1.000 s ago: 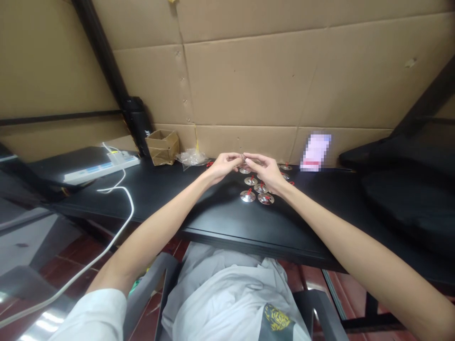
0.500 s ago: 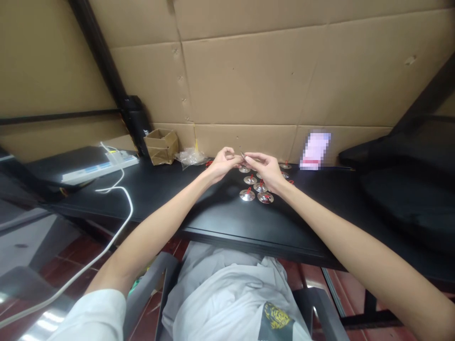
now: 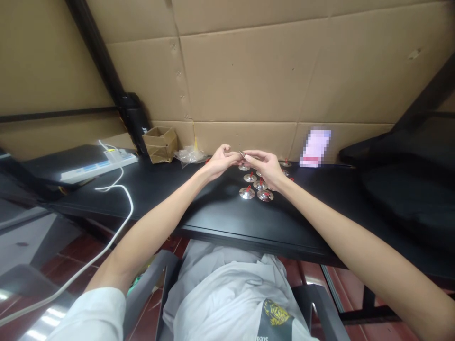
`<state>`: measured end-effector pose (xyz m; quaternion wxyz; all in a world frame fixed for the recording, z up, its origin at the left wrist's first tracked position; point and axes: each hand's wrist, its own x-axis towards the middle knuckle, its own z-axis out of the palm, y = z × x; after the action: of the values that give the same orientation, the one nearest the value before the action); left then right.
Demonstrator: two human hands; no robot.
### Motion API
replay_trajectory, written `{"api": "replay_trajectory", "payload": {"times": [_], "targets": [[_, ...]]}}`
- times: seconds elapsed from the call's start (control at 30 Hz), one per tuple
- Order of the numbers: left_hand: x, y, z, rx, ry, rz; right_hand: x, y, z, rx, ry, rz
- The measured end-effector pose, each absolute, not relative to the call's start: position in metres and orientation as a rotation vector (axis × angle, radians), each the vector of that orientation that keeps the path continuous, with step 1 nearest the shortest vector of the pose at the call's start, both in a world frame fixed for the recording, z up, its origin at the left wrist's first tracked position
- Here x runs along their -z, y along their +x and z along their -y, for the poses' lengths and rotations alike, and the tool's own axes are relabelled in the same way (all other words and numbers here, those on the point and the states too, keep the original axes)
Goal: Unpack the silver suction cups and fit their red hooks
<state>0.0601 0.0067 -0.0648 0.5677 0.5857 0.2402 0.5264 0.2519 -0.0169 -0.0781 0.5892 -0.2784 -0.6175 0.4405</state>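
Above the black table, my two hands meet around a small metal finger cymbal (image 3: 242,154), seen almost edge-on. My right hand (image 3: 266,168) pinches its rim between thumb and fingers. The fingers of my left hand (image 3: 223,163) are closed at its other side, and their exact grip is partly hidden. Below my hands lie several finger cymbals (image 3: 247,192) with red cord loops, domed side up. My right hand covers part of this group. A bit of red cord (image 3: 207,161) shows behind my left wrist.
A small open cardboard box (image 3: 160,146) and a crumpled clear plastic bag (image 3: 190,155) sit at the back left. Further left is a white power strip (image 3: 99,166) with a cable. A phone with a blurred screen (image 3: 315,148) leans against the cardboard wall. A black bag-like shape (image 3: 408,189) fills the right.
The view has shifted slightly. Both hands stay together at the finger cymbal, with only a small change in the left fingers.
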Motion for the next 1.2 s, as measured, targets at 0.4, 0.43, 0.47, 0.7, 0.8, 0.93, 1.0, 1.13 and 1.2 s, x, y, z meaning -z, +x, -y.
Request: {"api": "replay_trajectory", "payload": {"times": [0.4,0.43,0.47,0.7,0.8,0.93,1.0,1.13,1.2], "targets": [[0.056,0.054,-0.005,-1.252,1.352,-0.59,0.074,0.248,0.023,-1.155,-0.623,1.399],[0.056,0.054,-0.005,-1.25,1.351,-0.599,0.074,0.247,0.023,-1.171,-0.623,1.386],[0.056,0.054,-0.006,-1.246,1.354,-0.606,0.073,0.246,0.024,-1.182,-0.623,1.375],[0.059,0.053,-0.007,-1.203,1.455,-0.595,0.075,0.242,0.026,-1.097,-0.662,1.378],[0.059,0.051,-0.008,-1.204,1.466,-0.579,0.078,0.245,0.023,-1.071,-0.636,1.417],[0.06,0.05,-0.009,-1.197,1.453,-0.58,0.081,0.249,0.019,-1.043,-0.617,1.467],[0.061,0.05,-0.009,-1.187,1.445,-0.583,0.082,0.25,0.019,-1.034,-0.628,1.48],[0.06,0.052,-0.008,-1.176,1.426,-0.581,0.082,0.248,0.02,-1.028,-0.646,1.484],[0.059,0.053,-0.007,-1.185,1.417,-0.588,0.081,0.247,0.022,-1.036,-0.644,1.469]]}}
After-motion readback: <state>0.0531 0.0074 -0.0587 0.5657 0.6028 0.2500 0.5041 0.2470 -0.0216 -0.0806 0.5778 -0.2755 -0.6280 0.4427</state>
